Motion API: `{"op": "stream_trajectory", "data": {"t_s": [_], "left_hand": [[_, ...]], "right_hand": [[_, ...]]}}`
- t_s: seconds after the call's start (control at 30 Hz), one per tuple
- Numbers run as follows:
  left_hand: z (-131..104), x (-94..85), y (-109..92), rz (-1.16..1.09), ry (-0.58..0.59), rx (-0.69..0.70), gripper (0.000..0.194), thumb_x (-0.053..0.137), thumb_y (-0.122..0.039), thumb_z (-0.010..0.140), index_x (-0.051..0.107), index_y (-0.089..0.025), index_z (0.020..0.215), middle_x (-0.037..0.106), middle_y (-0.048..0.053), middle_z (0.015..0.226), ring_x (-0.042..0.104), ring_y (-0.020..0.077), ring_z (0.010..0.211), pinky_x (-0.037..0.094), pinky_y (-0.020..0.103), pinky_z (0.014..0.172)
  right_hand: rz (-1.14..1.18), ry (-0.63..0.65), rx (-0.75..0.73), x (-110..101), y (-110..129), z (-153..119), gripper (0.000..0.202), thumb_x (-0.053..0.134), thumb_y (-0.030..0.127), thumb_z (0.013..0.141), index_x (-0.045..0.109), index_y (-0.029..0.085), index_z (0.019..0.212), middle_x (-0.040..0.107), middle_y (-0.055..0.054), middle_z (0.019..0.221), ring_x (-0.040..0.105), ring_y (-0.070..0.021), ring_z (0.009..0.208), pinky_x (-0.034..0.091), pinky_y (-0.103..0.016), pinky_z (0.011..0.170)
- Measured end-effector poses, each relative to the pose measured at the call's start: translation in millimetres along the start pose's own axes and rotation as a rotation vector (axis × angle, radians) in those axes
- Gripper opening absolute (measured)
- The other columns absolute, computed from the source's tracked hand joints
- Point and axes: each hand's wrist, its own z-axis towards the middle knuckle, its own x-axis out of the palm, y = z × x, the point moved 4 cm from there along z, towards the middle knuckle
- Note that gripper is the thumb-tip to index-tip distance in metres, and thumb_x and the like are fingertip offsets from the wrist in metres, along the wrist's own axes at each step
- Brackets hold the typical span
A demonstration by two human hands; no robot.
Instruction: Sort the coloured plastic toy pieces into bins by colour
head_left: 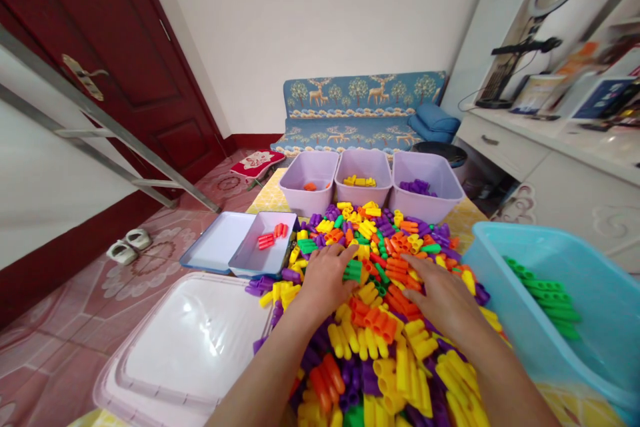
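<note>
My left hand (pixel 325 278) is over the pile of plastic tube-shaped blocks, its thumb and fingers closed around a green tube block (pixel 353 271). My right hand (pixel 440 287) rests on the pile's right part with thumb and forefinger apart, close to orange tube blocks (pixel 397 269). Nothing shows in its grasp; its outer fingers are partly hidden. Yellow tube blocks (pixel 413 373), purple, red, orange and green ones lie jumbled around both hands.
Three lilac bins (pixel 307 200) stand behind the pile, holding orange, yellow and purple blocks. At right, a light-blue tub (pixel 520 320) contains green blocks. An open case (pixel 245 267) with red blocks sits at left, near a translucent lid (pixel 195 340). Beyond is a blue sofa (pixel 345 127).
</note>
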Motion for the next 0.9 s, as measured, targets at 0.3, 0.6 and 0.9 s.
{"op": "stream_trajectory", "data": {"t_s": [0.3,0.6,0.9], "left_hand": [[-0.6,-8.9,12.4,0.012,-0.075,-0.140,0.047,0.054,-0.016,0.080,0.057,-0.025,0.126,0.067,0.008,0.107,0.063,0.0253,0.098,0.047,0.038,0.087],[-36.0,-29.5,6.2,-0.213,-0.138,-0.055,0.035,0.057,-0.014,0.079,0.067,-0.023,0.110,0.062,0.008,0.114,0.057,0.0238,0.106,0.044,0.038,0.095],[-77.0,-10.2,-35.4,-0.372,0.132,0.093,0.051,0.056,-0.012,0.076,0.058,-0.030,0.124,0.054,0.007,0.128,0.052,0.0234,0.116,0.043,0.037,0.100]], "right_hand": [[0.249,0.138,-0.192,26.9,29.7,20.1,0.060,0.060,0.024,0.078,0.047,0.022,0.136,0.053,-0.011,0.133,0.051,-0.0264,0.121,0.040,-0.041,0.102],[0.108,0.124,-0.208,19.3,61.9,37.0,0.065,0.066,0.040,0.077,0.049,0.016,0.135,0.056,-0.015,0.131,0.051,-0.0308,0.120,0.039,-0.042,0.101],[0.085,0.136,-0.214,-11.4,47.3,16.9,0.032,0.059,0.028,0.081,0.067,0.025,0.112,0.066,-0.009,0.111,0.061,-0.0258,0.105,0.044,-0.036,0.091]]}}
